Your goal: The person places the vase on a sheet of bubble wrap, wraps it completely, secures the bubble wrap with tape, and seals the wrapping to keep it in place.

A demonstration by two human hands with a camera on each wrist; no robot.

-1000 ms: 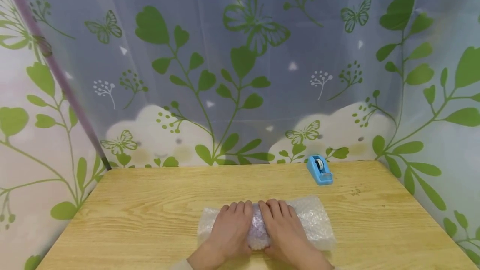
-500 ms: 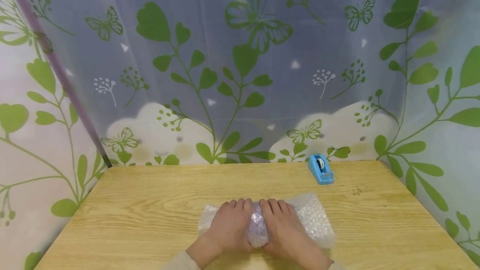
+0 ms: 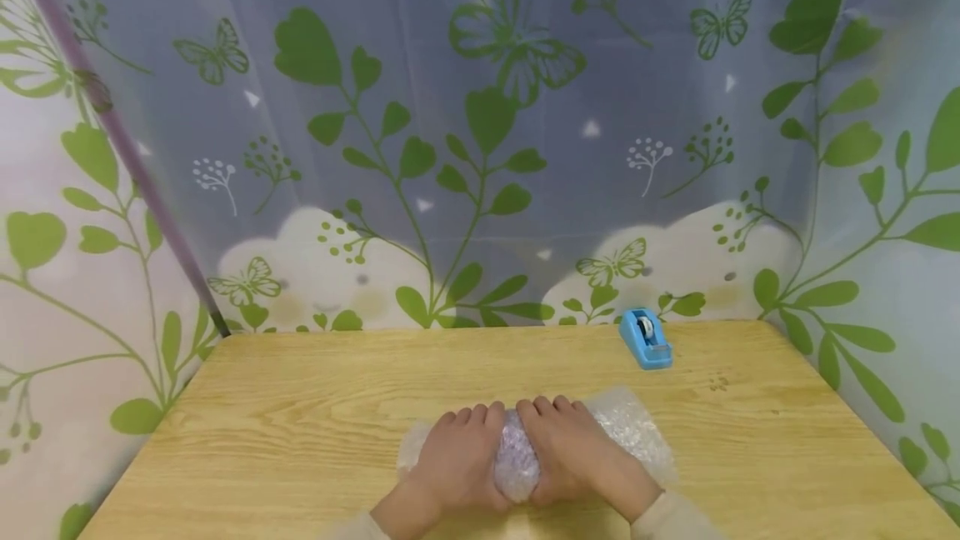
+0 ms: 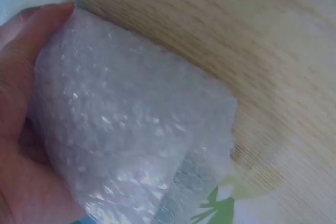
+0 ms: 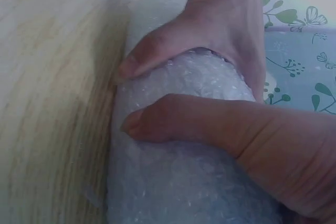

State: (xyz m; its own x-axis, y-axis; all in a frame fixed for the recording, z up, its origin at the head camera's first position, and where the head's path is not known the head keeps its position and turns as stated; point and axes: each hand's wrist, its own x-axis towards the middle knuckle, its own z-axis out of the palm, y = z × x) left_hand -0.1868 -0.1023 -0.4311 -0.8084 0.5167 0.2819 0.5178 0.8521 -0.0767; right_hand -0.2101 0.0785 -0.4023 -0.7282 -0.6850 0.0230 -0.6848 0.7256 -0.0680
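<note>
A bubble-wrap roll (image 3: 517, 457) lies crosswise near the front of the table, with a purplish thing faintly showing through its middle layers; what that is cannot be made out. My left hand (image 3: 463, 457) grips the roll left of its middle, fingers over the far side and thumb on the near side. Close beside it, my right hand (image 3: 566, 450) grips the roll in the same way. Loose bubble wrap (image 3: 637, 432) sticks out past the right hand. In the left wrist view, the flattened end of the bubble wrap (image 4: 131, 114) reaches beyond the fingers.
A blue tape dispenser (image 3: 647, 340) with a roll of tape stands at the back right of the wooden table (image 3: 315, 390). Behind the table hangs a curtain (image 3: 420, 132) printed with leaves and butterflies, and more of it covers both sides.
Both hands stay curled round the bubble-wrap roll and turn it slightly in place. The right wrist has swung a little outward. The head view has shifted slightly.
</note>
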